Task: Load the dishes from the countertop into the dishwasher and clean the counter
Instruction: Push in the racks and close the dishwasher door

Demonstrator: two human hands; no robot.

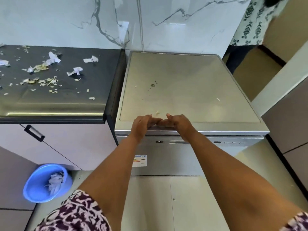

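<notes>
Item 1: silver stainless-steel freestanding dishwasher (183, 90), standing against the marble-patterned wall, just right of the dark table. Door closed as far as I can see; no dishes in view anywhere. I judge it heavy and rigid, not something to shift. The flat top is smooth metal with a few specks of debris on it. The place to take hold, I reckon, is the recess under the front lip, above the control strip, pulling from the middle so the door comes down evenly.

Item 2: my hands. Left hand (143, 125) and right hand (178, 125) are together at the front edge of the dishwasher top, fingertips meeting or nearly so, fingers fairly straight and lying over the lip. Neither is clamped on anything that I can make out.

Item 3: dark grey glossy table (63, 100) to the left, its rim close beside the dishwasher. Hard, slick surface.

Item 4: torn white paper scraps (75, 71) and pale yellowish vegetable peelings (40, 80), scattered across the table. Light, limp, likely to skid or flutter; I judge them better swept together with a flat palm toward the front edge than pinched one by one. Damp peelings may smear.

Item 5: blue round plastic basin (46, 182) on the floor below the table, already holding crumpled paper. Light and open-mouthed; I take it to be the place for the swept waste.
</notes>
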